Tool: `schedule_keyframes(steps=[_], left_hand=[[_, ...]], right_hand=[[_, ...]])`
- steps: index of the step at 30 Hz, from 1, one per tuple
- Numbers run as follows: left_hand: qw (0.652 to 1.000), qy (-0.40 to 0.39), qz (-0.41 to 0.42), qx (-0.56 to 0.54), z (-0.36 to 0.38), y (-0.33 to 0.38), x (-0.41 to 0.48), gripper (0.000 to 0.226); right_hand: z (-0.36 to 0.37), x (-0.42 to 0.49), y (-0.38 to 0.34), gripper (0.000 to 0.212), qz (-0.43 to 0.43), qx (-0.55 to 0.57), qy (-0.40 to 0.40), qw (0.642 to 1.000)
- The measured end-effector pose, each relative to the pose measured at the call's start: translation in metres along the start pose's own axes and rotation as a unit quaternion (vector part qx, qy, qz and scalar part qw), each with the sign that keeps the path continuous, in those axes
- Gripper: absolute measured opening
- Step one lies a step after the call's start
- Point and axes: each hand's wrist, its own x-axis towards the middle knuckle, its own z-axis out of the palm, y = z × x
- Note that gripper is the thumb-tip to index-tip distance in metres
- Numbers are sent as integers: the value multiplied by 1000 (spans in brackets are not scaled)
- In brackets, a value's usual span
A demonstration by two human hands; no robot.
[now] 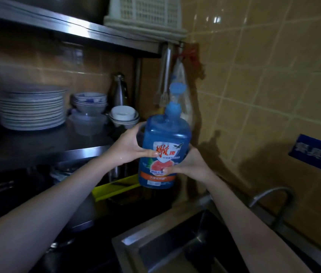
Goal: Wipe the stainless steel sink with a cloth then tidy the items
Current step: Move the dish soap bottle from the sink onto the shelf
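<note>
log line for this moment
left hand: grips soap bottle | right hand: grips it | soap bottle: upright, in the air

A kitchen: steel sink [136,236] with tap [270,192], tiled wall [264,75], plates [31,113] and bowls [88,101] stacked on a steel shelf [47,142].

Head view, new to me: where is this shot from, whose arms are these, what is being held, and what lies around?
There is no machine here. A person wears one wide-angle camera on the head, looking forward and down, so the two bare arms are their own. The left hand and the right hand both grip a blue pump bottle, held upright in the air. Below it, to the right, is the steel sink with its tap. On the shelf at left stand plates and bowls; a pale basket sits higher up. The picture is dim and blurred, and I can make out no cloth.
</note>
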Motion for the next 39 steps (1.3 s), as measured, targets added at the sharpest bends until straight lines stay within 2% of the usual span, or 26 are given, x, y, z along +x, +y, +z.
schedule_keyframes(steps=[9,14,20,24,28,34,39], left_hand=[[997,68,-12,16,-83,-38,11,99],[993,107,-25,49,-123,-69,34,86],[992,105,-38,55,-167,-108,68,91],[991,118,-41,52,-190,-141,89,94],[991,118,-46,53,-206,-169,106,83],[989,124,-75,28,-220,-209,117,97],[989,117,-81,29,-226,-220,127,87]], right_hand=[[63,86,-19,81,-32,26,-51,998],[94,143,-23,81,-37,30,-67,997],[124,215,-18,76,-29,12,-92,995],[140,257,-13,83,-25,-3,-102,995],[153,292,-3,82,-13,-10,-132,991],[176,328,13,80,16,-21,-140,990],[181,346,18,74,15,-27,-166,986]])
